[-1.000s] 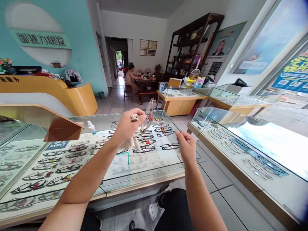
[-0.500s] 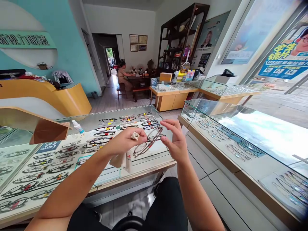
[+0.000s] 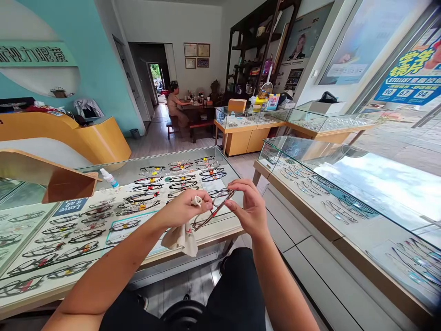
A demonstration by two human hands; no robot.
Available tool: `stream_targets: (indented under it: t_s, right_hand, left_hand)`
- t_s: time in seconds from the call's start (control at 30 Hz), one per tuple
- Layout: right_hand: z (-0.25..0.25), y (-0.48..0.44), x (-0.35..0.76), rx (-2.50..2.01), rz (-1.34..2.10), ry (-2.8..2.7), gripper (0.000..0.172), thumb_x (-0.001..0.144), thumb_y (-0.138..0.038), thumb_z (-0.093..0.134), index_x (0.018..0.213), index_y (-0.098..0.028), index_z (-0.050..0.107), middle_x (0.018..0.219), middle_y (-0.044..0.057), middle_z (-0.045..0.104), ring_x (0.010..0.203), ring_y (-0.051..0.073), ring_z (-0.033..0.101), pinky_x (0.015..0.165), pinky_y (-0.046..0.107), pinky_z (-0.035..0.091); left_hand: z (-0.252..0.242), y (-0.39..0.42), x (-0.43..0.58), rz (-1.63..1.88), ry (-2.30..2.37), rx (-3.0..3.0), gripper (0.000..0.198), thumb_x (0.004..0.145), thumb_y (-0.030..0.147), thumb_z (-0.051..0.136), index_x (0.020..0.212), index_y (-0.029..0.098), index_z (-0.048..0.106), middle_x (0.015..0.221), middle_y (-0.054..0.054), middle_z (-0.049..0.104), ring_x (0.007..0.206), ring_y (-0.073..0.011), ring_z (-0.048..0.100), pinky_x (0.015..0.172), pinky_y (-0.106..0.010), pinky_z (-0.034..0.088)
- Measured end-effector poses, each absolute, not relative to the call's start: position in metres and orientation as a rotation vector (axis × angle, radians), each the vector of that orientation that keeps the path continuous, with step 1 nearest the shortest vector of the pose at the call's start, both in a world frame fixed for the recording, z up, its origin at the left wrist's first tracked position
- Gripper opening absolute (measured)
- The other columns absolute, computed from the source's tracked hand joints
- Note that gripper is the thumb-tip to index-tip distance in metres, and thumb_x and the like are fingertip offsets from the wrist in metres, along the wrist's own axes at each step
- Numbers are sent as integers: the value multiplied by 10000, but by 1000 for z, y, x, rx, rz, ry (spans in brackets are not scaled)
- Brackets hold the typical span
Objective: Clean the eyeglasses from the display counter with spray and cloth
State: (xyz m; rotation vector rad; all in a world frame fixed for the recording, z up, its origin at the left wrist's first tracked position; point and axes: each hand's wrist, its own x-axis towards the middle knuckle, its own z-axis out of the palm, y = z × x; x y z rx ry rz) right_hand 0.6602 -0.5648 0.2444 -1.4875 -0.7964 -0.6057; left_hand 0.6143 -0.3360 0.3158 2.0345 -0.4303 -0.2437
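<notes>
My left hand [image 3: 188, 207] is closed around a cream cleaning cloth [image 3: 181, 239]; part of it pokes out above the fist and the rest hangs below. A pair of eyeglasses [image 3: 216, 212] with thin brownish frames and a red mark is held tilted between my hands. My right hand [image 3: 248, 209] pinches the upper end of the eyeglasses between thumb and fingers. The left fingertips are at the near lens side; whether they also grip the frame I cannot tell. Beneath both hands is a glass display case [image 3: 203, 239] with rows of eyeglasses.
A white spray bottle [image 3: 109, 178] stands on the case, left of a wooden-looking angled board [image 3: 70, 186]. Another glass case [image 3: 320, 220] runs along the right. Farther back, a person [image 3: 175, 105] sits at a dark table. A wheeled stool base [image 3: 182, 312] shows below.
My right hand has closed from spread fingers onto the end of the eyeglasses. More of the cloth now hangs below my left hand. The view has shifted slightly.
</notes>
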Motion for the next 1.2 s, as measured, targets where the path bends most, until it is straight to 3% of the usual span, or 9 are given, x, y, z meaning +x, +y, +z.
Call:
stream_targets:
  t_s: [0.13, 0.27, 0.37, 0.43, 0.5, 0.77, 0.9, 1.07, 1.2]
  right_hand:
    - [241, -566, 658, -1503, -610, -826, 280, 963, -351, 841, 1228, -293, 769, 1194, 105, 723, 1147, 289, 673, 1010, 460, 563]
    - [226, -574, 678, -1428, -609, -708, 384, 975, -499, 779, 1274, -265, 727, 1252, 125, 718, 1188, 300, 665, 988, 450, 553]
    - [201, -585, 711, -1303, -532, -382, 306, 991, -541, 706, 943, -241, 664, 885, 40, 689, 826, 205, 634, 746, 336, 516]
    - [181, -592, 731, -1383, -412, -210, 451, 950, -537, 734, 702, -246, 496, 623, -41, 495, 600, 141, 439, 596, 288, 378]
    - [164, -596, 744, -1459, -329, -115, 574, 904, -542, 759, 597, -257, 366, 541, -73, 347, 543, 113, 295, 545, 293, 253]
    - [148, -597, 742, -1557, -253, -116, 561, 869, -463, 712, 526, -254, 322, 537, -69, 264, 569, 108, 231, 588, 321, 207]
    - [151, -599, 739, -1585, -228, -128, 543, 882, -441, 679, 552, -257, 288, 567, -67, 231, 589, 110, 206, 603, 329, 189]
    - [151, -600, 739, -1586, -223, -134, 545, 883, -439, 670, 559, -261, 270, 581, -64, 207, 595, 113, 197, 601, 334, 181]
    - [150, -601, 740, -1588, -226, -143, 553, 885, -451, 674, 560, -262, 268, 584, -65, 192, 597, 114, 192, 598, 334, 174]
  left_hand:
    - [310, -335, 616, -248, -447, 2043, 444, 943, 615, 705, 849, 182, 673, 747, 16, 565, 672, -127, 424, 639, -273, 343]
    - [314, -335, 625, -212, -486, 2159, 337, 971, 519, 668, 885, 198, 715, 819, -16, 684, 741, -163, 556, 702, -290, 401]
    - [329, -338, 643, -102, -424, 2394, 244, 956, 441, 668, 916, 220, 764, 921, -35, 772, 816, -199, 647, 716, -299, 418]
    - [342, -341, 661, -46, -404, 2563, 219, 948, 418, 674, 920, 233, 787, 947, -39, 799, 858, -226, 689, 712, -303, 421]
    - [351, -346, 681, -12, -400, 2726, 198, 939, 394, 679, 917, 244, 805, 949, -46, 812, 881, -250, 713, 703, -310, 418]
    - [336, -377, 761, -183, -488, 3161, 188, 875, 256, 681, 975, 204, 831, 1048, -150, 836, 965, -330, 768, 731, -352, 493]
    - [316, -386, 781, -260, -486, 3166, 186, 868, 238, 669, 943, 185, 831, 966, -160, 832, 922, -315, 777, 752, -345, 529]
    - [295, -392, 795, -306, -474, 3172, 216, 884, 250, 684, 1015, 184, 843, 1076, -171, 839, 1066, -326, 778, 828, -335, 564]
    - [280, -394, 802, -337, -443, 3175, 229, 889, 226, 682, 1046, 173, 840, 1053, -175, 839, 1035, -321, 792, 822, -334, 572]
